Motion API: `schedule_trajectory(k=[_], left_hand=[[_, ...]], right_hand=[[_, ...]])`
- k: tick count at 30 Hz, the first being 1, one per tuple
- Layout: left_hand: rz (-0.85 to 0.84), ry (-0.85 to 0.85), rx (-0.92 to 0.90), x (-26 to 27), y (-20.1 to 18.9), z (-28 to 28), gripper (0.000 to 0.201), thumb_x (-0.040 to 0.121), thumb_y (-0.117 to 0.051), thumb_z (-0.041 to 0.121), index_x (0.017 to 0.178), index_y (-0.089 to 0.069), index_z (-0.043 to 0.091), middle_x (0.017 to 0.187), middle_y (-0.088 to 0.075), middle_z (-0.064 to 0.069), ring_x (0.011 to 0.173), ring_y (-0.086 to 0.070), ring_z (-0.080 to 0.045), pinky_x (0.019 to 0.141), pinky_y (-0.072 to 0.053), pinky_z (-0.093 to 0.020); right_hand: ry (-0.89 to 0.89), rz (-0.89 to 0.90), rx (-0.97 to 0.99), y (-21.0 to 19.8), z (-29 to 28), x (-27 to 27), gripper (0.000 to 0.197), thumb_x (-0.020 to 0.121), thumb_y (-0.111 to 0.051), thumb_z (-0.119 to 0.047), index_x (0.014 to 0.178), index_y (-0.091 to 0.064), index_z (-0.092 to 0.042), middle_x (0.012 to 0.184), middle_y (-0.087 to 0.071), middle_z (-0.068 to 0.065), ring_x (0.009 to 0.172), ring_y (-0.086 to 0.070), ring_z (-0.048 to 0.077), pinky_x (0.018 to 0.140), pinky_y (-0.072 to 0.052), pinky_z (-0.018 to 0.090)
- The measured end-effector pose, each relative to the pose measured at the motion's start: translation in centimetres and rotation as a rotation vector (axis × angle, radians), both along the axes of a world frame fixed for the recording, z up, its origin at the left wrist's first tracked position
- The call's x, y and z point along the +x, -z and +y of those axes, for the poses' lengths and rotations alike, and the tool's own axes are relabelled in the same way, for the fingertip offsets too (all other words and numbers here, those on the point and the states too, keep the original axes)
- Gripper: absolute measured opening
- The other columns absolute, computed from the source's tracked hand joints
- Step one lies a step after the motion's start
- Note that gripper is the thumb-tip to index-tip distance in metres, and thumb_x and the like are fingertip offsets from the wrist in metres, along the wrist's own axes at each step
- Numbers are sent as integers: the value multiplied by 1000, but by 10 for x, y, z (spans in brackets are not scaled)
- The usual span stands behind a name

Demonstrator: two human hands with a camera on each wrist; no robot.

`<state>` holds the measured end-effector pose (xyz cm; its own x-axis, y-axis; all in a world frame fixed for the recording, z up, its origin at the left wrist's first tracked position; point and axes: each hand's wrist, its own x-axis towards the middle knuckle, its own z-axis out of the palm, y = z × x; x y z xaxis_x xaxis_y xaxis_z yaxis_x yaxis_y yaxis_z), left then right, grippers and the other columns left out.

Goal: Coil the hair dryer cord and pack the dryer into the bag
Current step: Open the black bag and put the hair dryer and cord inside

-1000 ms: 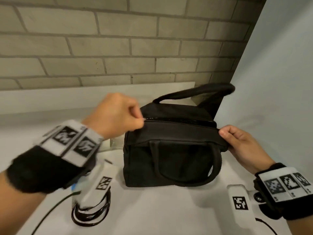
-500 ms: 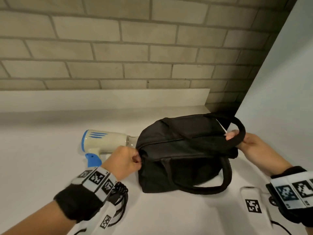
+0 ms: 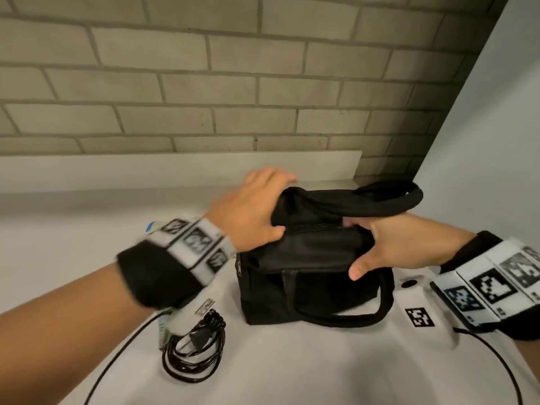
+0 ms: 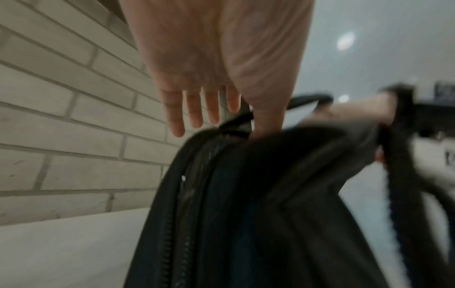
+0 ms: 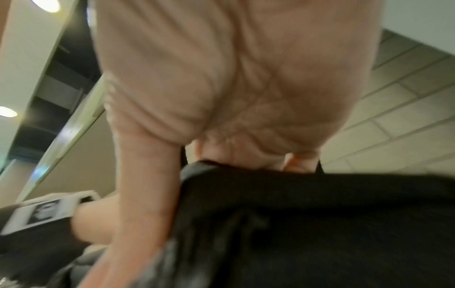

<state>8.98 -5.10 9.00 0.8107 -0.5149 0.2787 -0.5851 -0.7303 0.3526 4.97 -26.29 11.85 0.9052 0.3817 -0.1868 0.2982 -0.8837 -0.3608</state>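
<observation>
The black bag [image 3: 306, 273] stands on the white counter [image 3: 292, 369], its zip parted along the top. My left hand [image 3: 257, 209] lies over the far rim, thumb at the zip edge; in the left wrist view its fingers [image 4: 194, 111] are straight beyond the bag [image 4: 246, 214]. My right hand [image 3: 377, 247] grips the near flap, fingers tucked inside, thumb outside; it also shows on the bag [image 5: 320, 224] in the right wrist view. The coiled black cord [image 3: 195, 346] with its plug lies left of the bag. The dryer is almost hidden behind my left wrist.
A brick wall with a white ledge [image 3: 175, 168] runs behind the counter, and a plain wall [image 3: 496, 141] closes in on the right. The bag's far handle [image 3: 388, 200] arches over my right forearm. Thin black cables [image 3: 496, 358] trail from my wrists across the counter.
My left hand left the zip end at the bag's left and moved onto the far rim. My right hand shifted from the bag's right end into the opening. The zip now gapes.
</observation>
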Motion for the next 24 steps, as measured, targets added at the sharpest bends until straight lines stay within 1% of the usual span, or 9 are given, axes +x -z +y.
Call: schedule_trajectory(k=[3,7,12,14,15,17,19,21,24], left_hand=[[-28,-49,226,21,7,-26,67,80,-59,14,136,-24,24,132,-43,-7,115,-49,-29,86,-44,-39],[-167,-132,296,40,10,-32,54,80,-45,-5,128,-33,17,119,-50,-12,103,-55,-34,67,-36,-39],[-160,-207,232,55,13,-32,52,78,-45,-9,124,-36,13,117,-50,-14,101,-54,-34,66,-38,-39],[-150,-234,218,61,14,-30,51,79,-45,-8,124,-35,13,118,-49,-15,102,-54,-36,67,-40,-41],[-146,-241,222,62,15,-29,50,79,-46,-7,124,-35,13,119,-49,-15,102,-54,-36,67,-40,-41],[-155,-226,260,62,16,-30,51,81,-49,-2,126,-34,14,122,-49,-13,106,-53,-35,67,-39,-41],[-181,-188,301,57,13,-33,52,84,-52,15,132,-31,16,129,-47,-10,114,-48,-32,70,-41,-42],[-217,-158,299,51,5,-35,51,86,-47,35,132,-35,16,129,-51,-8,115,-48,-31,75,-43,-42],[-267,-174,290,50,-8,-36,42,87,-37,45,110,-53,13,107,-63,-10,92,-57,-31,64,-37,-36]], right_hand=[[-98,19,-69,-2,12,-3,21,74,-71,-24,84,-54,-31,92,-60,-14,82,-55,3,72,-47,18],[-155,146,44,5,10,-10,13,81,-64,-14,84,-59,-26,89,-69,-5,84,-63,8,78,-52,29],[-144,434,139,4,-3,-18,18,83,-62,-15,96,-50,-16,98,-62,14,88,-60,23,78,-49,35],[-144,495,162,2,-2,-19,29,79,-67,-18,102,-50,-17,100,-62,12,90,-60,18,79,-48,34],[-148,489,128,2,-1,-20,33,76,-71,-20,104,-53,-18,100,-66,4,90,-62,11,79,-50,28],[-167,332,23,-1,3,-20,19,71,-74,-24,82,-59,-22,75,-65,-9,66,-59,-4,61,-46,12],[-178,100,-47,-4,6,-16,24,75,-69,-26,60,-51,-28,57,-57,-13,54,-52,-6,52,-39,10],[-151,12,-14,-4,6,-12,29,78,-66,-25,55,-49,-35,59,-60,-21,60,-54,-9,55,-39,10],[-110,137,81,-2,4,-7,17,76,-68,-19,64,-60,-27,69,-68,-19,63,-61,-3,57,-45,14]])
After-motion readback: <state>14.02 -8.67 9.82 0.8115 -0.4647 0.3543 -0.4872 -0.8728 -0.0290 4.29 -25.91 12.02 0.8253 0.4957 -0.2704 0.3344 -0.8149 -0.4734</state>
